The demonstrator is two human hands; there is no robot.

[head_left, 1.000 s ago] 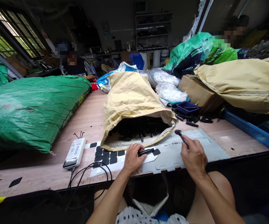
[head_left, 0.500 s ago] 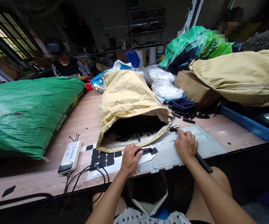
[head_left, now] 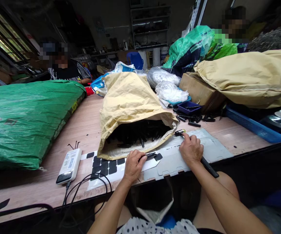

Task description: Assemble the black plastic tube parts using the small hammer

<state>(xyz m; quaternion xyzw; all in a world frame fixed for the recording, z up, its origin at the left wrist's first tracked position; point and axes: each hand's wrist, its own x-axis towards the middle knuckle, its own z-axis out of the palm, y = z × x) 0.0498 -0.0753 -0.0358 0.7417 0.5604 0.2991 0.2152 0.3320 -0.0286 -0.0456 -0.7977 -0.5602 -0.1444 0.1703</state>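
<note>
My left hand (head_left: 134, 165) is closed on a slim black piece (head_left: 151, 155), pinched near the front of the table. The piece points right, over a white sheet with black square stickers (head_left: 103, 166). My right hand (head_left: 191, 149) grips a small hammer (head_left: 210, 167) with a black handle, its yellow-tipped head lying just left of the fingers. Both hands are above a grey board (head_left: 172, 162). Directly ahead, a tan paper sack (head_left: 130, 97) lies with its mouth towards me, and many black pieces (head_left: 142, 136) show inside.
At left are a big green sack (head_left: 30, 120) and a white power bank (head_left: 69, 165) with black cables. Loose black pieces lie by a purple tray (head_left: 189, 107). A blue tray (head_left: 250, 125), a cardboard box (head_left: 201, 91) and another tan sack stand at right. Two people sit beyond.
The whole view has shifted slightly, so most things appear a little further left. Both hands keep their grips, with the hammer and the black piece in nearly the same places on the table.
</note>
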